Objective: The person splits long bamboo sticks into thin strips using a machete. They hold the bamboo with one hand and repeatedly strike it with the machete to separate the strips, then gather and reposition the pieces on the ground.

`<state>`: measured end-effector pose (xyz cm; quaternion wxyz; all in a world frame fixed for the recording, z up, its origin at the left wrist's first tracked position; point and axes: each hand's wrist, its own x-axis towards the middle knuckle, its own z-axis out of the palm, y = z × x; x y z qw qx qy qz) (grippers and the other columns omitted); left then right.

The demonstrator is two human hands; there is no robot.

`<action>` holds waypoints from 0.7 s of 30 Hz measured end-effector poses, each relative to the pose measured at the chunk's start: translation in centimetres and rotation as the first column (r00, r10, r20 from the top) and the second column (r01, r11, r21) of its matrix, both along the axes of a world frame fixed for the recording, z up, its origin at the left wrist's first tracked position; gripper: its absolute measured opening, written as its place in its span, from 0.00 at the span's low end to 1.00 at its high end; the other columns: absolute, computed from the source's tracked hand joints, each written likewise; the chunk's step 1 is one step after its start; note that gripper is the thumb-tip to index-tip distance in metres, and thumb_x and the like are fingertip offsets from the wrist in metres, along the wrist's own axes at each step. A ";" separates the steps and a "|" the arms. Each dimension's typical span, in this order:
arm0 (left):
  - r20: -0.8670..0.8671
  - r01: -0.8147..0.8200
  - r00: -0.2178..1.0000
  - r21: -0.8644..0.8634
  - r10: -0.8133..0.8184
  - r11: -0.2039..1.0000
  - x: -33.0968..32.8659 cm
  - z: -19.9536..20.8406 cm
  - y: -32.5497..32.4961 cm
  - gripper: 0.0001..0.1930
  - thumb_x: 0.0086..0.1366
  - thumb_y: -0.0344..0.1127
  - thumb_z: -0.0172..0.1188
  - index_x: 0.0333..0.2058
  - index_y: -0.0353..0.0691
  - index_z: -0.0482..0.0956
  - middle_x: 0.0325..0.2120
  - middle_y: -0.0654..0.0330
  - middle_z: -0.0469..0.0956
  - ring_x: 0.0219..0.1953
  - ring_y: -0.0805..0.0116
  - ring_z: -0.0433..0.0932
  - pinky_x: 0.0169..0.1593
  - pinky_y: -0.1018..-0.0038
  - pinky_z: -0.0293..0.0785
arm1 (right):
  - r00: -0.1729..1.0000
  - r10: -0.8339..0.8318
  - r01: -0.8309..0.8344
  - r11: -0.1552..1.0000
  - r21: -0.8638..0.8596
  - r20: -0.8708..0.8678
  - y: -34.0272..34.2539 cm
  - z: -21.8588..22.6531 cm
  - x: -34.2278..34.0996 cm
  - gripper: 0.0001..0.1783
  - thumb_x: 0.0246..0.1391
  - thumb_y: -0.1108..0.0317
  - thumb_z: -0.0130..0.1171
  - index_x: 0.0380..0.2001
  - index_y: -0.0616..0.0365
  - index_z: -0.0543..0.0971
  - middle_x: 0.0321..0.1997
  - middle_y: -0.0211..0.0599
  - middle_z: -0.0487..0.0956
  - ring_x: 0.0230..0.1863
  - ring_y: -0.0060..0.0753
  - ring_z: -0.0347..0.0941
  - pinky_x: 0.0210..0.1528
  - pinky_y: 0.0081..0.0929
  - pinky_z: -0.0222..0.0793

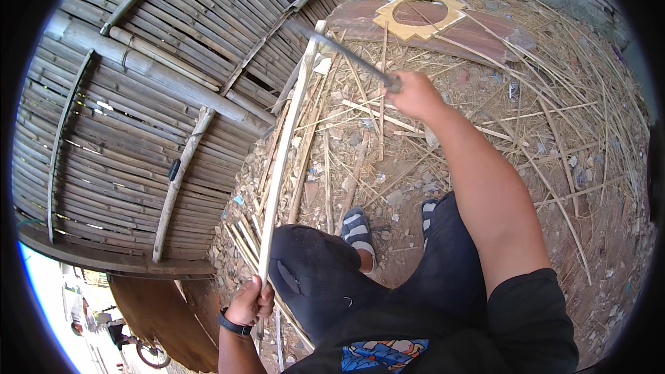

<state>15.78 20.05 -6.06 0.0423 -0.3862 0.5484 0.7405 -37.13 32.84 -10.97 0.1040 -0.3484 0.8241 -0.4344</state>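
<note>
My left hand (pixel 251 303), with a dark band at its wrist, is closed round the near end of a long pale bamboo strip (pixel 285 147). The strip slants up and away past my left knee to its far end. Out in front, my right hand (pixel 417 95) grips the handle of a machete (pixel 357 59). Its long grey blade points left, crossing close to the strip's far end and blurring toward the tip. Whether the blade touches the strip I cannot tell.
A slatted bamboo wall (pixel 138 118) rises along the left. Cut bamboo slivers (pixel 547 138) and shavings litter the ground. Farther off, a yellowish wooden frame with a round hole (pixel 388 22) rests on a reddish-brown board (pixel 353 21). More strips (pixel 242 242) lie beside my left leg.
</note>
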 end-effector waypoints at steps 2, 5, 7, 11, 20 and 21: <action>0.030 -0.091 0.995 -0.099 0.094 0.991 2.9 -0.2 -1.3 0.27 0.77 0.62 0.41 0.29 0.45 0.68 0.14 0.71 0.54 0.13 0.77 0.49 0.18 0.76 0.47 | 0.949 -0.278 0.279 0.960 0.019 0.148 0.8 -2.6 -2.9 0.17 0.55 0.59 0.66 0.43 0.59 0.82 0.41 0.48 0.84 0.43 0.46 0.82 0.49 0.41 0.75; 0.040 -0.279 0.953 -0.281 0.301 0.918 5.0 -1.7 -2.1 0.26 0.76 0.64 0.42 0.29 0.48 0.68 0.14 0.73 0.54 0.12 0.78 0.49 0.17 0.77 0.47 | 0.818 -0.400 0.461 0.886 -0.055 0.412 2.8 -6.7 -5.9 0.18 0.55 0.58 0.68 0.40 0.62 0.80 0.34 0.43 0.82 0.36 0.39 0.79 0.43 0.39 0.74; 0.055 -0.435 0.878 -0.323 0.475 0.841 6.0 -4.2 -3.7 0.26 0.75 0.64 0.44 0.30 0.49 0.68 0.14 0.75 0.55 0.13 0.81 0.50 0.17 0.78 0.47 | 0.797 -0.369 0.463 0.882 -0.089 0.479 4.1 -7.5 -7.3 0.17 0.55 0.57 0.69 0.33 0.59 0.77 0.27 0.35 0.77 0.27 0.28 0.73 0.32 0.32 0.69; 0.096 -0.546 0.735 -0.503 0.672 0.669 10.7 -10.5 -5.1 0.27 0.75 0.65 0.43 0.30 0.48 0.68 0.15 0.74 0.58 0.12 0.81 0.53 0.15 0.79 0.50 | 0.769 -0.293 0.426 0.898 -0.114 0.569 4.2 -8.1 -7.0 0.17 0.55 0.55 0.70 0.31 0.54 0.74 0.22 0.27 0.71 0.21 0.21 0.65 0.23 0.26 0.61; 0.253 -0.259 0.577 -0.845 0.777 0.467 21.4 -23.5 -6.8 0.28 0.74 0.62 0.49 0.33 0.38 0.75 0.19 0.63 0.71 0.17 0.73 0.70 0.21 0.72 0.67 | 0.787 -0.360 0.386 0.921 0.054 0.502 3.4 -12.0 -8.0 0.18 0.55 0.52 0.69 0.32 0.52 0.74 0.22 0.24 0.70 0.21 0.20 0.64 0.23 0.25 0.59; 0.276 -0.246 0.558 -0.845 0.782 0.474 21.6 -23.6 -7.6 0.28 0.73 0.62 0.49 0.33 0.38 0.74 0.19 0.65 0.70 0.16 0.75 0.68 0.19 0.74 0.65 | 0.788 -0.338 0.355 0.932 0.070 0.514 3.4 -11.7 -7.8 0.18 0.55 0.52 0.69 0.32 0.52 0.74 0.22 0.23 0.70 0.21 0.20 0.64 0.23 0.24 0.58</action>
